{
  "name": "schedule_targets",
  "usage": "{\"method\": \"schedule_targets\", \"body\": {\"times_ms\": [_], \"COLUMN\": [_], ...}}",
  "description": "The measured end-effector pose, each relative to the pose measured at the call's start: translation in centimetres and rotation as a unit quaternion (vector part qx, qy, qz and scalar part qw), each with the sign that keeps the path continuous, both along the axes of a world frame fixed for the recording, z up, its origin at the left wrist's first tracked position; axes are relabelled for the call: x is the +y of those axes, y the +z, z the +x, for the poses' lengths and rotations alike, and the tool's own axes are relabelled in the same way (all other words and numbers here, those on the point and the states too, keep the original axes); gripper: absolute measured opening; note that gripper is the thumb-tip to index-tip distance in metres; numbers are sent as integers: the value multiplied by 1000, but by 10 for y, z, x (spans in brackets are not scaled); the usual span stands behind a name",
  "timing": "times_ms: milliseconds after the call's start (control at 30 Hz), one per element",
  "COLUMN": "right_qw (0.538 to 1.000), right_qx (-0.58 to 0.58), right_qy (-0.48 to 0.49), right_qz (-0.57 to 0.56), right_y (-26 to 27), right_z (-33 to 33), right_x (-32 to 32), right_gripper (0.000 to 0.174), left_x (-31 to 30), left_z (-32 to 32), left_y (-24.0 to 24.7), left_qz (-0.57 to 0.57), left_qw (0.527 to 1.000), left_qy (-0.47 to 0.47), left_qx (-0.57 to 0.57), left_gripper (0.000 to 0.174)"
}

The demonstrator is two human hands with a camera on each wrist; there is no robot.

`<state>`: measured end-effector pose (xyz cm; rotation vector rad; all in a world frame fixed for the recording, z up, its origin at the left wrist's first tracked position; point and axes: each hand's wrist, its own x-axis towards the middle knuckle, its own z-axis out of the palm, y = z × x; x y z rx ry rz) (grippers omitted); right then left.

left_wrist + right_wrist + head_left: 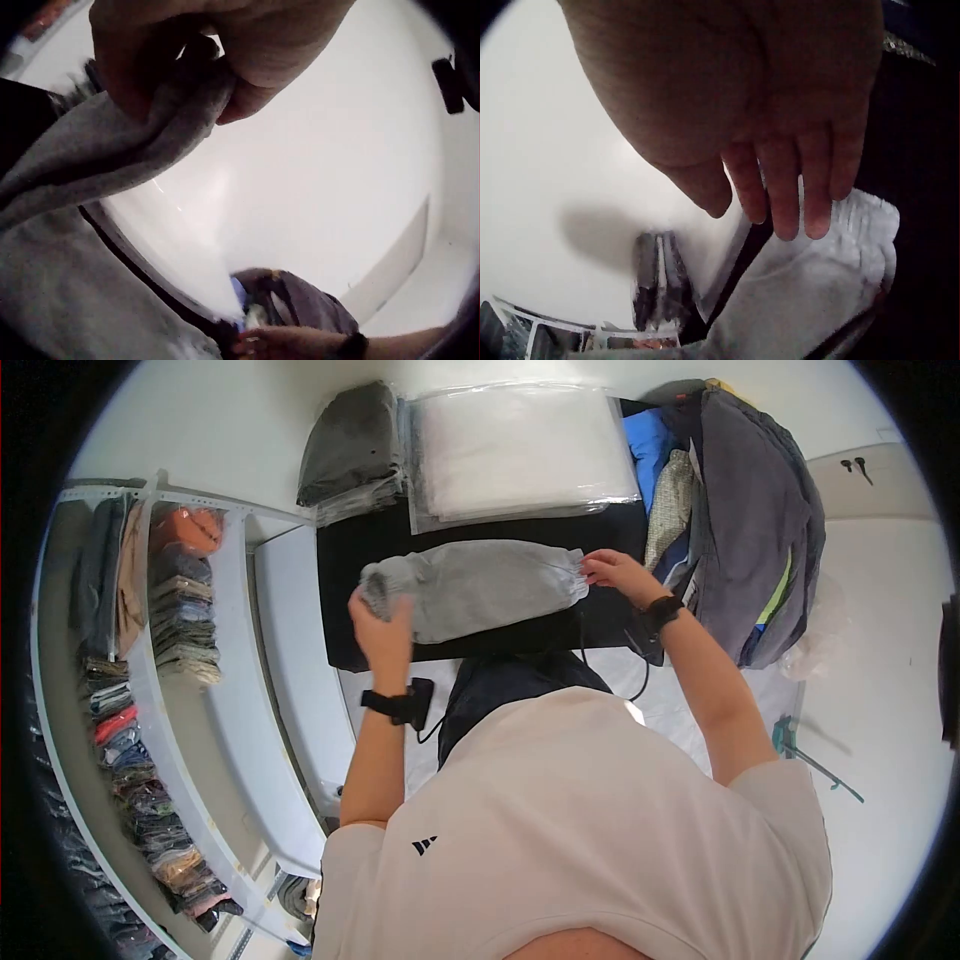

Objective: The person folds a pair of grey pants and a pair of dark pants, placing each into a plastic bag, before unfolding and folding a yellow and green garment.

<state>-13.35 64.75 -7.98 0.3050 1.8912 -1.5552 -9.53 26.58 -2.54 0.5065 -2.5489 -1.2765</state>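
Note:
A light grey folded garment (pixel 490 590), gathered at its right end, lies lengthwise across the black table (pixel 360 540). My left hand (pixel 382 635) is at its left end, where the fabric is bunched up. Seen from the left wrist, that hand (pixel 262 45) pinches a thick folded edge of the grey fabric (pixel 112 154) between thumb and fingers. At the gathered end is my right hand (pixel 622 575). The right wrist view shows its fingers (pixel 784 202) fairly straight, tips right at the elastic edge (pixel 866 225), with the thumb apart.
Behind the garment lie a stack of clear plastic bags (pixel 520 450) and a dark bagged garment (pixel 350 450). A pile of dark clothes (pixel 755 520) stands to the right. Shelves with packed clothes (pixel 185 610) line the left. A black cable (pixel 640 680) hangs by the table's front.

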Motion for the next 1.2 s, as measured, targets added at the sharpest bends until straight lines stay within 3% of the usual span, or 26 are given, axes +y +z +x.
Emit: {"method": "schedule_targets", "body": {"times_ms": [67, 133, 167, 200, 233, 267, 333, 400, 433, 467, 533, 633, 800, 867, 900, 967, 1000, 1033, 1067, 1100, 1133, 1167, 1200], "right_qw": [1000, 993, 989, 989, 969, 935, 933, 929, 980, 999, 999, 998, 993, 959, 958, 923, 923, 959, 977, 977, 984, 977, 977], "right_qx": [-2, -57, -91, -93, -131, -168, -185, -200, -102, 0, 5, 46, 86, 87, 88, 89, 88, 25, -38, -37, -108, -178, -176], "right_qy": [26, 4, -5, -5, -75, -144, -167, -192, -123, -51, -29, -8, -72, -84, -84, -36, -37, -84, -129, -129, -122, -112, -112], "right_qz": [-15, -100, -112, -113, -197, -278, -261, -247, -120, 11, 35, 35, 42, 258, 258, 373, 372, 270, 163, 163, 66, -33, -33], "right_y": [-12, -19, -26, -38, -51, -54, -54, -55, -58, -55, -32, 4, -38, -63, -69, -74, -75, -76, -77, -77, -71, -64, -65], "right_z": [1, 5, 4, 6, 8, 8, 8, 9, 11, 13, 11, 3, 5, 7, 5, 3, 4, 4, 3, 3, 4, 3, 1], "right_x": [-12, -28, -33, -38, -43, -47, -50, -57, -62, -67, -72, -65, -37, -34, -34, -38, -38, -35, -32, -29, -26, -25, -24], "right_gripper": [35, 42, 53, 53, 60, 67, 68, 71, 70, 70, 68, 68, 71, 75, 75, 79, 79, 69, 58, 58, 54, 50, 50], "left_x": [49, 90, 107, 120, 126, 126, 120, 101, 88, 76, 59, 52, 55, 58, 58, 56, 53, 51, 49, 48, 46, 43, 38], "left_z": [-3, -3, -1, 0, 2, 4, 7, 7, 6, 6, 4, -1, 0, 0, -1, -1, -2, -4, -6, -6, -6, -8, -11], "left_y": [18, 17, 13, 3, -9, -17, -31, -46, -53, -59, -68, -65, -87, -94, -94, -102, -109, -115, -121, -127, -129, -132, -134], "left_qz": [15, 6, 3, 28, 54, 54, 14, 8, 4, 2, -147, -234, -253, -250, -241, -232, -188, -144, -144, -60, 24, 24, 56], "left_qw": [998, 988, 978, 956, 926, 927, 881, 890, 897, 896, 912, 897, 875, 869, 869, 869, 903, 932, 932, 960, 972, 972, 955], "left_qy": [-53, -156, -208, -288, -366, -365, -461, -439, -418, -420, -369, -370, -397, -403, -403, -404, -360, -314, -315, -227, -134, -134, -161], "left_qx": [-2, 0, -3, -37, -72, -73, -105, -124, -141, -143, -100, -56, -109, -143, -154, -166, -139, -109, -107, -150, -190, -190, -244], "left_gripper": [62, 64, 65, 63, 61, 61, 53, 49, 45, 45, 42, 44, 48, 49, 51, 53, 56, 58, 58, 63, 69, 69, 67]}}
